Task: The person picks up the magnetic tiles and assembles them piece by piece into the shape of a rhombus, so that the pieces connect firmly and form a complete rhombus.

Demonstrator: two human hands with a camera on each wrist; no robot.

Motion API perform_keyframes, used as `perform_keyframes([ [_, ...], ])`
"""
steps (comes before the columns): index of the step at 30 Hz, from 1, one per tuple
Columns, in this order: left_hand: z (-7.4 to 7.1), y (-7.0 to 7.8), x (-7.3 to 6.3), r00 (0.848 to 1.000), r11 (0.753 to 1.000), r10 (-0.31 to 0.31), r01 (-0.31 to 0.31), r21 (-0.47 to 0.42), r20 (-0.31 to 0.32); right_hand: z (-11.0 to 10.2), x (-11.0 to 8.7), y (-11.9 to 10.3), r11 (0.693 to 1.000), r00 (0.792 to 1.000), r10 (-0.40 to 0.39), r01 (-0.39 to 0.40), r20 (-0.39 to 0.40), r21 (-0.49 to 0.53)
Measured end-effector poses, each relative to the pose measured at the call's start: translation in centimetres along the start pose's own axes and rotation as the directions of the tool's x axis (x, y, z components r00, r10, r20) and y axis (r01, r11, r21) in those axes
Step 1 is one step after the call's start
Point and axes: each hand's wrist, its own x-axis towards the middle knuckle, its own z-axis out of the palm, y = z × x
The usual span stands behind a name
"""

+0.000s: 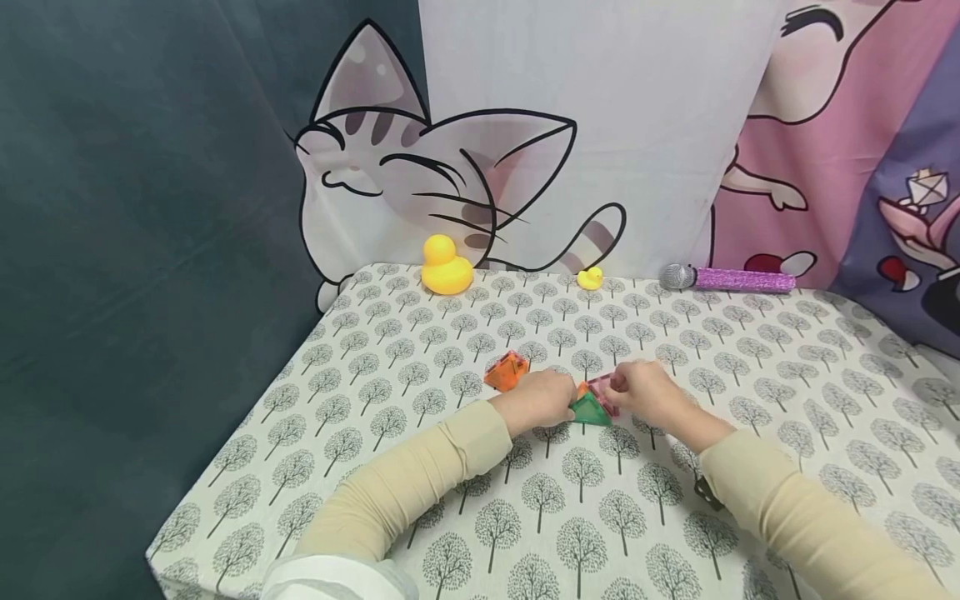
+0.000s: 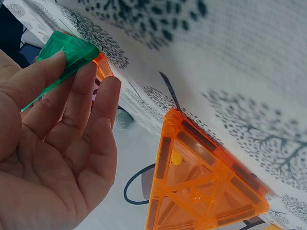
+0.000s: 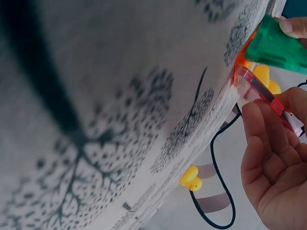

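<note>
My left hand (image 1: 538,400) pinches a green translucent triangular magnetic tile (image 2: 72,50) between thumb and fingers. From the other side, my right hand (image 1: 651,396) pinches a pink translucent magnetic tile (image 3: 265,89) with thumb and fingertips. Both tiles stand tilted at an orange tile (image 3: 241,56) low on the cloth, its far part showing behind the green one in the head view. Left of these, close by my left hand, an orange triangular magnetic-tile shape (image 2: 206,167) rests on the cloth; the left wrist view shows its ribbed face and dark edge magnets.
A large yellow duck (image 1: 446,271) and a small yellow duck (image 1: 590,278) sit along the table's back edge. A microphone with a glittery purple handle (image 1: 738,280) lies at the back right. Partly under my right sleeve is a small dark object (image 1: 707,493). A cartoon-print curtain (image 1: 637,167) hangs behind.
</note>
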Motion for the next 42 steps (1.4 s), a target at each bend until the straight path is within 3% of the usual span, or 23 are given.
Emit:
perform_keyframes([
  [8, 0.1, 0.1, 0.3, 1.000, 1.000, -0.007, 0.007, -0.012, -0.005, 0.3, -0.1, -0.1, 1.000, 0.999, -0.015, 0.014, -0.041, -0.014],
  [23, 0.1, 0.0, 0.4, 0.999, 0.997, -0.036, 0.035, -0.071, -0.013, -0.6, -0.8, -0.2, 0.999, 0.998, -0.040, 0.038, 0.056, 0.028],
  [30, 0.1, 0.0, 0.4, 0.999, 0.996, -0.031, 0.029, -0.084, -0.025, -0.8, -0.9, -0.4, 0.997, 0.992, -0.013, 0.003, 0.122, 0.079],
  [38, -1.6, -1.6, -0.5, 0.997, 0.981, -0.043, 0.031, -0.192, -0.057, -0.8, -0.8, -0.2, 0.995, 0.992, -0.099, 0.100, 0.077, -0.010],
  [42, -2.9, -2.8, -0.7, 0.994, 0.975, -0.048, 0.025, -0.223, -0.095, -0.8, -0.8, -0.4, 0.995, 0.991, -0.103, 0.102, 0.090, 0.011],
])
